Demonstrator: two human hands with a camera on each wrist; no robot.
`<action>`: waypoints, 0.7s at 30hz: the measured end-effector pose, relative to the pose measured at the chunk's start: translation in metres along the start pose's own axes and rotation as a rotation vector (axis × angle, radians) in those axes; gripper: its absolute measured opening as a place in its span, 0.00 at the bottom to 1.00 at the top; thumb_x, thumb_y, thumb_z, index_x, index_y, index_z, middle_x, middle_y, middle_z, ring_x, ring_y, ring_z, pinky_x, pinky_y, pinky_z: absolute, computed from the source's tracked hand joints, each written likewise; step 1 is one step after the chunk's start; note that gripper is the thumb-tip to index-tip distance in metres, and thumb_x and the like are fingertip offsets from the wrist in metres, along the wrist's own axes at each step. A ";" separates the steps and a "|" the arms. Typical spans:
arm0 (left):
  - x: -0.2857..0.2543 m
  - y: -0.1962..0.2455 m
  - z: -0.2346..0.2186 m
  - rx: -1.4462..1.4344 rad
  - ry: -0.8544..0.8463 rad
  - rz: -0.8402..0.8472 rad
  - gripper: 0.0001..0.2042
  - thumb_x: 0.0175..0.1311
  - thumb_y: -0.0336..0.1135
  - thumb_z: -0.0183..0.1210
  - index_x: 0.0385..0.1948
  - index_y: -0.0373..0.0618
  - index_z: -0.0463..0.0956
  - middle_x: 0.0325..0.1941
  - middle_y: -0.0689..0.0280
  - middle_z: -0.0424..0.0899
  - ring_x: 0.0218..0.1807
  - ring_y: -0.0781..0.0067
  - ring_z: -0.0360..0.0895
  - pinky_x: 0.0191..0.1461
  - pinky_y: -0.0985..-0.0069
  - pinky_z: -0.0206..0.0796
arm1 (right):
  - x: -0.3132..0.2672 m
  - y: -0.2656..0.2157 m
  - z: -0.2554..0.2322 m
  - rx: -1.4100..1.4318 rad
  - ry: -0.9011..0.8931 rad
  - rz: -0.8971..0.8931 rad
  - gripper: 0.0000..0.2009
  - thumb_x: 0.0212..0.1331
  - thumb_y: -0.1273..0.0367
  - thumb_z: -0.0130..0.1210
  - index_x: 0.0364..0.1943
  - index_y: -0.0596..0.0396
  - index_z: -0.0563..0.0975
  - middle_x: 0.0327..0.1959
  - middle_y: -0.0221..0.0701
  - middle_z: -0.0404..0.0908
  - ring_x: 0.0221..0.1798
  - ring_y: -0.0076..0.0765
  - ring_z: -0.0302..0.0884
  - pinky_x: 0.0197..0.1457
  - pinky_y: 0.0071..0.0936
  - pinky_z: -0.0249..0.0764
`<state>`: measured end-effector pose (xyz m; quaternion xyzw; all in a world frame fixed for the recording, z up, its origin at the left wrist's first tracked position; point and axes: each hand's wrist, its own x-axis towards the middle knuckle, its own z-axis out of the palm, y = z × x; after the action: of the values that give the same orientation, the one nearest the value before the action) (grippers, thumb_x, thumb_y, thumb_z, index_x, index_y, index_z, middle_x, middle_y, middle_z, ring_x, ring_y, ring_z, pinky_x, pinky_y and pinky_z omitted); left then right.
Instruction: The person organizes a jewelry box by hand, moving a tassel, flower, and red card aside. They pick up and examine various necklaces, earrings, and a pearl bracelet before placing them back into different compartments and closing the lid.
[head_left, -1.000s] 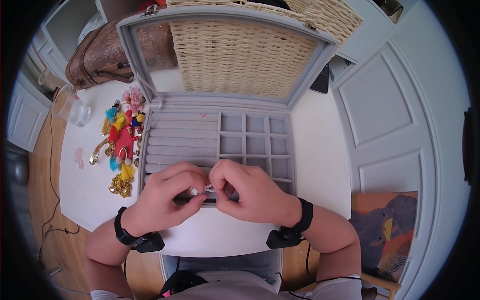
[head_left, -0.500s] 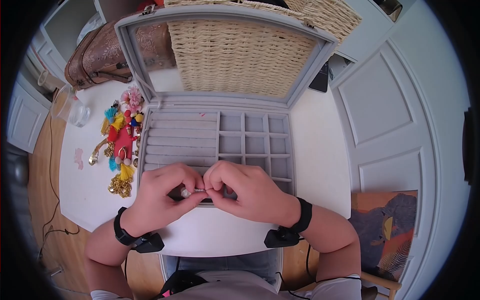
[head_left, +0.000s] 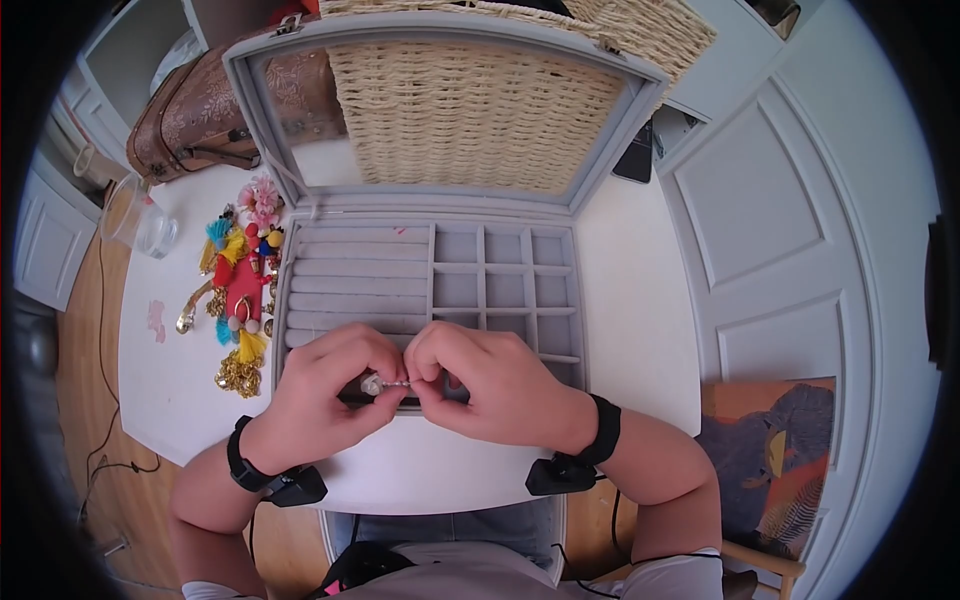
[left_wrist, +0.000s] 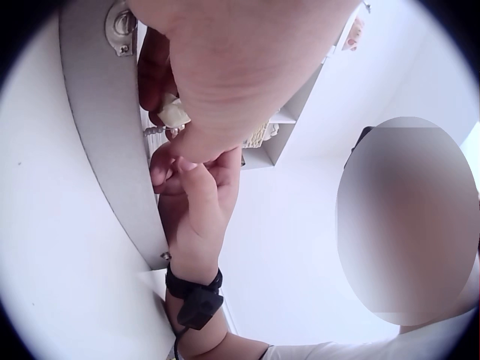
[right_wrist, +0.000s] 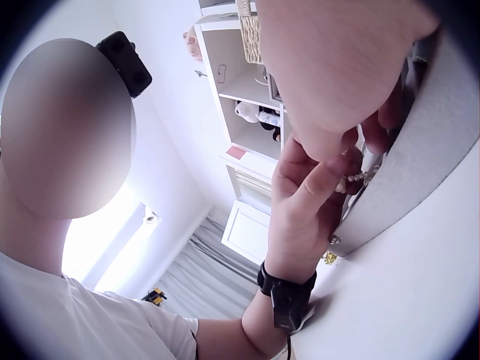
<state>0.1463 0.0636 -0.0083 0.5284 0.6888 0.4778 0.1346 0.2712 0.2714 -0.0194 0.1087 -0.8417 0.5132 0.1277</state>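
A small beaded piece of jewellery point(head_left: 396, 384) with a whitish ornament point(head_left: 373, 384) is held between both hands over the front edge of the grey jewellery box point(head_left: 282, 300). The left hand point(head_left: 330, 390) pinches it near the ornament, thumb and fingers curled. The right hand point(head_left: 490, 385) pinches its other end, fingertips close to the left ones. In the left wrist view the pale ornament point(left_wrist: 174, 111) and beads point(left_wrist: 155, 130) show beside the fingers; the right wrist view shows the beads point(right_wrist: 358, 178) too. The fingers partly hide the piece.
The box's lid point(head_left: 445, 22) stands raised, with a wicker basket point(head_left: 470, 110) behind it. Colourful tassels and chains point(head_left: 240, 290) lie left of the box. A plastic cup point(head_left: 156, 236), brown case point(head_left: 230, 100) and phone point(head_left: 634, 160) are on the table.
Over the last second the hands have shifted slightly left and their fingertips have drawn closer together. The beads, bunched earlier, now lie in a short line between them.
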 end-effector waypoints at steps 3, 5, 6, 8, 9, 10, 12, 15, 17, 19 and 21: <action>0.000 0.000 0.000 0.002 0.009 0.015 0.12 0.58 0.19 0.73 0.39 0.42 0.81 0.42 0.62 0.87 0.41 0.64 0.87 0.41 0.73 0.80 | 0.000 -0.001 -0.001 0.004 -0.015 0.012 0.13 0.62 0.77 0.67 0.42 0.52 0.72 0.32 0.32 0.81 0.30 0.41 0.84 0.34 0.35 0.80; 0.000 -0.001 0.001 0.005 0.015 0.024 0.12 0.58 0.19 0.73 0.40 0.42 0.81 0.42 0.62 0.87 0.41 0.64 0.87 0.40 0.73 0.79 | 0.000 -0.001 -0.001 -0.002 -0.018 0.010 0.13 0.62 0.77 0.67 0.42 0.52 0.71 0.32 0.32 0.81 0.30 0.41 0.84 0.35 0.35 0.80; 0.000 -0.002 0.001 0.000 0.015 0.026 0.11 0.59 0.19 0.72 0.40 0.42 0.81 0.42 0.62 0.87 0.41 0.65 0.87 0.40 0.73 0.79 | 0.001 -0.001 -0.002 -0.008 -0.020 0.009 0.14 0.63 0.77 0.67 0.43 0.52 0.71 0.32 0.33 0.81 0.31 0.41 0.84 0.35 0.35 0.80; -0.001 -0.003 0.001 -0.005 0.015 0.026 0.11 0.59 0.20 0.72 0.40 0.42 0.81 0.42 0.62 0.87 0.41 0.65 0.87 0.39 0.73 0.79 | 0.000 0.000 -0.001 -0.006 -0.019 0.009 0.14 0.63 0.77 0.66 0.43 0.52 0.71 0.33 0.33 0.81 0.31 0.41 0.85 0.35 0.35 0.81; -0.001 -0.002 0.001 -0.016 0.011 0.024 0.11 0.59 0.20 0.72 0.40 0.42 0.81 0.42 0.62 0.87 0.40 0.65 0.87 0.39 0.74 0.78 | 0.000 0.000 -0.001 -0.004 -0.016 0.010 0.14 0.63 0.77 0.66 0.44 0.53 0.71 0.33 0.33 0.81 0.31 0.41 0.85 0.35 0.36 0.81; -0.001 -0.002 0.001 -0.026 0.006 0.022 0.11 0.60 0.20 0.72 0.40 0.42 0.81 0.42 0.62 0.87 0.40 0.65 0.86 0.39 0.74 0.78 | 0.000 0.000 -0.001 -0.004 -0.016 0.010 0.14 0.63 0.77 0.66 0.44 0.53 0.71 0.33 0.33 0.81 0.31 0.41 0.85 0.35 0.36 0.81; -0.001 -0.002 0.001 -0.025 0.003 0.019 0.11 0.60 0.19 0.72 0.40 0.42 0.81 0.42 0.62 0.87 0.39 0.66 0.86 0.38 0.74 0.78 | 0.001 -0.002 -0.002 -0.002 -0.020 0.022 0.14 0.63 0.77 0.66 0.44 0.53 0.71 0.34 0.34 0.81 0.32 0.41 0.85 0.35 0.35 0.81; -0.002 -0.003 0.001 -0.027 0.002 0.016 0.11 0.60 0.19 0.72 0.40 0.42 0.81 0.42 0.62 0.87 0.39 0.66 0.85 0.38 0.74 0.77 | 0.002 -0.003 -0.002 -0.011 -0.023 0.025 0.14 0.63 0.77 0.66 0.44 0.53 0.71 0.33 0.33 0.80 0.32 0.41 0.85 0.36 0.35 0.81; -0.002 -0.003 0.001 -0.030 0.007 0.014 0.11 0.60 0.19 0.71 0.40 0.41 0.81 0.42 0.62 0.87 0.39 0.67 0.85 0.38 0.74 0.77 | 0.002 -0.003 -0.002 -0.018 -0.027 0.020 0.14 0.63 0.77 0.66 0.44 0.53 0.71 0.35 0.33 0.80 0.33 0.40 0.85 0.36 0.35 0.81; -0.001 -0.001 0.000 -0.023 0.008 0.010 0.10 0.60 0.20 0.71 0.40 0.41 0.81 0.42 0.62 0.86 0.38 0.66 0.85 0.38 0.75 0.77 | 0.001 -0.005 -0.003 -0.026 -0.034 0.017 0.14 0.63 0.77 0.66 0.45 0.53 0.71 0.37 0.33 0.80 0.33 0.40 0.86 0.36 0.35 0.81; -0.001 0.000 0.000 -0.022 0.016 0.003 0.10 0.61 0.20 0.71 0.39 0.41 0.81 0.41 0.62 0.86 0.38 0.66 0.85 0.38 0.75 0.76 | 0.003 -0.010 -0.004 0.005 -0.040 0.038 0.14 0.64 0.77 0.67 0.46 0.53 0.72 0.41 0.33 0.81 0.34 0.39 0.86 0.37 0.34 0.82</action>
<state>0.1471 0.0628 -0.0084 0.5241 0.6838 0.4896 0.1344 0.2722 0.2704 -0.0084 0.1030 -0.8448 0.5153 0.1007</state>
